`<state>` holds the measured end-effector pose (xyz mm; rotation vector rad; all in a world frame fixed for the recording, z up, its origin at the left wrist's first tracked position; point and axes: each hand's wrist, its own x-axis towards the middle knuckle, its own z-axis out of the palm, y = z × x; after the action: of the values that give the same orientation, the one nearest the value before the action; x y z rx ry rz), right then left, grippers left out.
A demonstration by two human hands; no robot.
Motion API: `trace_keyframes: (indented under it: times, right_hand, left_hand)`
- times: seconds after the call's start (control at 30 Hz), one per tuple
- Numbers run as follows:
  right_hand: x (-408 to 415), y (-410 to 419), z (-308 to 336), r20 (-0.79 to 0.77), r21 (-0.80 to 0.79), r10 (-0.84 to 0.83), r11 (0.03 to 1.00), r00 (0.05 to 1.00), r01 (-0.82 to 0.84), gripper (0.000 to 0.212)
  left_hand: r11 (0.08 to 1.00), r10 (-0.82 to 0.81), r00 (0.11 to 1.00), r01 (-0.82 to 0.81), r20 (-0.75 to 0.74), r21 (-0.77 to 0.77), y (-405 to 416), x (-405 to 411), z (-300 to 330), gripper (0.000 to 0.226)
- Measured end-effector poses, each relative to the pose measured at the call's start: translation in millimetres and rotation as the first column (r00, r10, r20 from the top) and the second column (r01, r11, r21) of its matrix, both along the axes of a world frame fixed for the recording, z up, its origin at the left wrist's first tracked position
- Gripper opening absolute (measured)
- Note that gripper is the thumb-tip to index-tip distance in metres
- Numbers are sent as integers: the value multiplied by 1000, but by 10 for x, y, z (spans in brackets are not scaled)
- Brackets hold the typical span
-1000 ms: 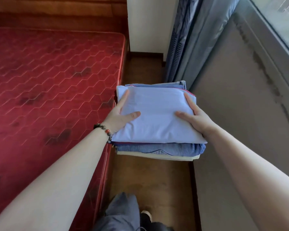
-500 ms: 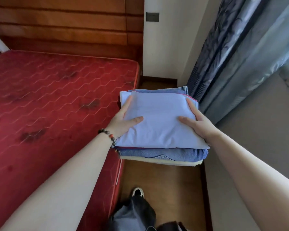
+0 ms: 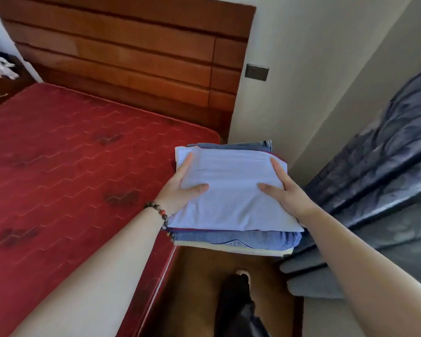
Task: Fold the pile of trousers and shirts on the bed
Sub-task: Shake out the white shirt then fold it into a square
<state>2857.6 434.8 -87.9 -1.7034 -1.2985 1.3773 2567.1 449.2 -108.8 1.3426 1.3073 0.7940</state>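
A stack of folded clothes (image 3: 231,190) is held in the air between the bed and the curtain. A pale lilac shirt lies on top, blue jeans (image 3: 233,239) under it, and a cream garment (image 3: 229,249) at the bottom. My left hand (image 3: 180,188) grips the stack's left side, thumb on top. My right hand (image 3: 284,190) grips the right side the same way. The fingers below the stack are hidden. The red mattress (image 3: 71,178) on the left is bare.
A wooden headboard (image 3: 131,52) stands behind the bed. A narrow wooden floor strip (image 3: 199,288) runs between the bed and a grey-blue curtain (image 3: 379,171) on the right. My foot and trouser leg (image 3: 238,302) show below. A wall switch (image 3: 257,72) is ahead.
The view has tilted up and turned left, bringing the headboard and wall into sight. Both hands keep the same hold on the stack, carried towards the head of the bed.
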Motion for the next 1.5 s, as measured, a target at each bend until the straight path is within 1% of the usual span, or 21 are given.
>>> trace_keyframes:
  times: [0.13,0.2,0.33,0.43,0.57,0.63,0.73,0.8,0.93,1.07,1.13,1.27,1.37,1.43,1.5]
  right_hand:
    - [318,934,-23,-31,-30,83,996,996,-84,68]
    - [417,1346,-47,-46,-40,123,991,991,-125,72]
    - [478,2131,-132,-15,-55,222,973,975,-222,76]
    - [408,2745,-263,6,-78,319,945,948,-318,78]
    - [235,3522,-489,102,-125,445,893,890,-432,75]
    - [100,3900,-623,112,-158,495,865,862,-477,73]
    - [-134,4492,-861,154,-188,554,829,818,-527,75]
    - [-282,4880,-1034,174,-215,592,803,787,-556,77]
    - [-519,5509,-1368,156,-246,668,739,727,-627,74]
    - [-761,6036,-1796,194,-267,739,673,646,-690,56]
    - [-887,6283,-2040,175,-285,771,635,613,-718,53]
    - [-1152,6715,-2490,127,-293,830,554,543,-779,56]
    - [-1356,7006,-2824,152,-269,856,517,495,-812,58]
    - [-1469,7177,-3016,183,-247,868,496,463,-832,60]
    - [-1561,7324,-3189,201,-233,879,472,433,-850,62]
  left_hand:
    - [993,111,994,-112,-10,-35,626,320,-1,88]
    - [985,159,987,-158,4,-72,892,430,-10,89]
    - [962,250,968,-248,2,-116,1383,524,-112,89]
    - [939,318,948,-316,-13,-133,1771,511,-256,90]
    - [902,398,917,-396,-27,-172,2255,418,-521,90]
    - [881,438,899,-435,-26,-185,2505,333,-698,92]
    - [842,501,866,-490,-13,-225,2913,212,-974,92]
    - [807,550,835,-536,-12,-248,3174,147,-1140,92]
    - [734,638,770,-615,-16,-288,3556,117,-1474,90]
    - [647,724,688,-699,-41,-304,3804,172,-1875,89]
    - [596,764,642,-743,-70,-304,3923,209,-2093,89]
    - [482,843,528,-826,-102,-293,4188,281,-2507,90]
    - [385,898,426,-881,-108,-275,4404,324,-2780,90]
    - [338,917,378,-906,-127,-257,4558,335,-2953,90]
    - [309,925,347,-924,-153,-227,4684,337,-3140,90]
